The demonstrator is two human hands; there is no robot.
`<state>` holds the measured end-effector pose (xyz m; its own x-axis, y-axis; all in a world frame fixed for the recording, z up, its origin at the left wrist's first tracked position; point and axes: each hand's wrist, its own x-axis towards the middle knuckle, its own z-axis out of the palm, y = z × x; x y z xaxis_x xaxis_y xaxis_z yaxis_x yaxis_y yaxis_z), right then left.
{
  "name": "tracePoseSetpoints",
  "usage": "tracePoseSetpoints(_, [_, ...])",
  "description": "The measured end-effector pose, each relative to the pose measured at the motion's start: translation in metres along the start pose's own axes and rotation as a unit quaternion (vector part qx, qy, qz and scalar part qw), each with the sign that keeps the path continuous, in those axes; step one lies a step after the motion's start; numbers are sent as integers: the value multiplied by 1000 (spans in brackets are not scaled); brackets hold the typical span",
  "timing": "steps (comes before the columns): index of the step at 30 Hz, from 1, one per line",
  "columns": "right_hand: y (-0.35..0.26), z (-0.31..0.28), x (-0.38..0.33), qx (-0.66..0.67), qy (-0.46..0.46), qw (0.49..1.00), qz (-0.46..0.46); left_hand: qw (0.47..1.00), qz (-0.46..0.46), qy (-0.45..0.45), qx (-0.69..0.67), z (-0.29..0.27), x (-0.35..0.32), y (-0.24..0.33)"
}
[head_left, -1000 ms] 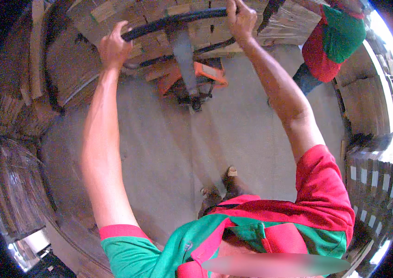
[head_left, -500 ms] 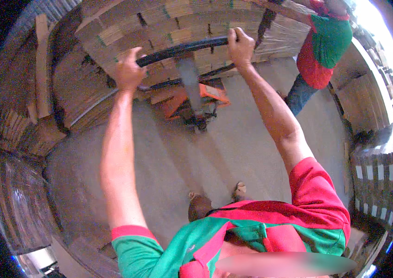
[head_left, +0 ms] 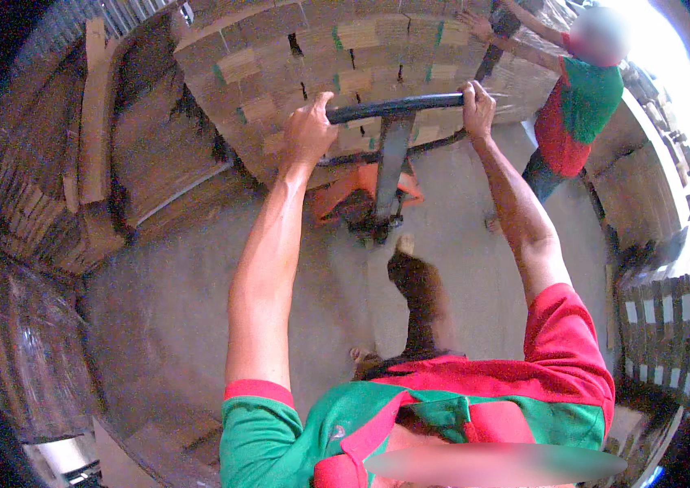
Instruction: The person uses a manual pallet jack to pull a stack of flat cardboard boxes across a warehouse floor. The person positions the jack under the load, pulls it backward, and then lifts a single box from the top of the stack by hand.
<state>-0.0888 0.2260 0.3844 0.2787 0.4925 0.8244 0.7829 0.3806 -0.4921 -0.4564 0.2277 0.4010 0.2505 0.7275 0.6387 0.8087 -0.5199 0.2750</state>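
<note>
While the left hand and right hand stay clamped on the pallet jack handle, the hauling of the far stacked load looks underway, needing a steady pull.

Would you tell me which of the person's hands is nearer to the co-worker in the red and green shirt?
Right. The right hand grips the handle bar's end on the side of the co-worker; the left hand grips the far end, farther away.
</note>
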Motion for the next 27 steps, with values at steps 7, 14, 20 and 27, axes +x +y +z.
tracePoseSetpoints(7, [3,-4,-3,14,-10,1000,9,999,25,20,-43,7,-1,-1])
tracePoseSetpoints(14, [0,-11,-13,53,-24,996,61,996,46,69,-34,6,-19,1])
tracePoseSetpoints(20, [-27,-10,-18,54,3,996,65,996,36,77,-15,-18,-36,1])
tracePoseSetpoints(27, [-64,-58,-85,100,-18,991,89,988,91,62,-106,-38,-110,3])
